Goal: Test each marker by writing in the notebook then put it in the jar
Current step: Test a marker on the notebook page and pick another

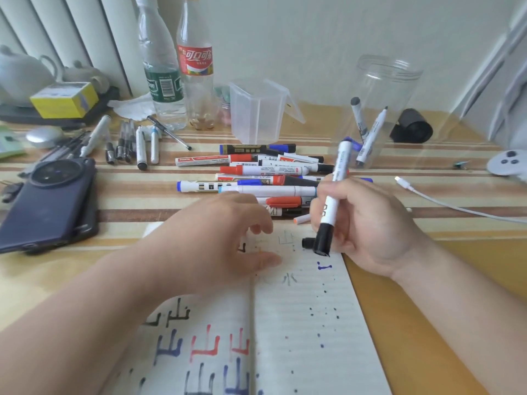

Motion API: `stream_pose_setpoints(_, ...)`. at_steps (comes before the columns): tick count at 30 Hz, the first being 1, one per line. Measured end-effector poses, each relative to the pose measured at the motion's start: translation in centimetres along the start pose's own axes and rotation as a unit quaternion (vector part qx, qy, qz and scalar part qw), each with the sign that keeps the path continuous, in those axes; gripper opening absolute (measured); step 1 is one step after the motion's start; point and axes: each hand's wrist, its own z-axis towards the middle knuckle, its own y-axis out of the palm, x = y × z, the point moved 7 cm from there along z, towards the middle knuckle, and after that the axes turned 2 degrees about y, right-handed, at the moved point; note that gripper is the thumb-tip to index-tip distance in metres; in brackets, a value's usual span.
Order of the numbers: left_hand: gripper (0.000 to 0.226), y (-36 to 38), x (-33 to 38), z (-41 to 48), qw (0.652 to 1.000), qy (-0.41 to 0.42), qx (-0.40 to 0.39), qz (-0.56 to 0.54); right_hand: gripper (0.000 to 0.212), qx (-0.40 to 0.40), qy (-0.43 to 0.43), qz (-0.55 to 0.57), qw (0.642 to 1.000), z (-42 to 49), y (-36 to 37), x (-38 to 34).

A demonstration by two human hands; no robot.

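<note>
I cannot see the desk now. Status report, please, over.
Left hand rests on notebook. Right hand grips marker, black end down. Jar upright, way to it clear.

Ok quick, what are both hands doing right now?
Left hand: open, resting on the notebook, holding nothing.
Right hand: closed around a white marker.
</note>
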Motion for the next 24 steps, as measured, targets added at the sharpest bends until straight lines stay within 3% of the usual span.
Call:
stream_pose_setpoints(3,0.053,0.1,0.3,-0.2,1.000,0.018,-0.008,-0.002,0.024,-0.002,-0.011,-0.028,1.000,-0.1,0.2,0.1)
stream_pose_setpoints(8,0.057,-0.7,0.7,-0.6,0.987,-0.020,0.046,-0.150,0.015,-0.014,-0.105,-0.108,0.988,-0.4,0.6,-0.9)
stream_pose_setpoints(10,0.048,-0.6,1.3,-0.4,0.986,-0.010,0.065,-0.153,0.011,-0.046,-0.138,-0.129,0.981,-0.8,1.5,-1.1)
stream_pose_setpoints(14,0.009,0.1,2.2,0.3,0.989,0.025,0.085,-0.121,0.012,-0.059,-0.142,-0.166,0.974,-1.0,2.3,-0.9)
stream_pose_setpoints(24,0.030,0.7,2.5,1.1,0.990,0.028,0.054,-0.126,0.018,-0.039,-0.145,-0.089,0.985,-1.0,2.6,-0.4)
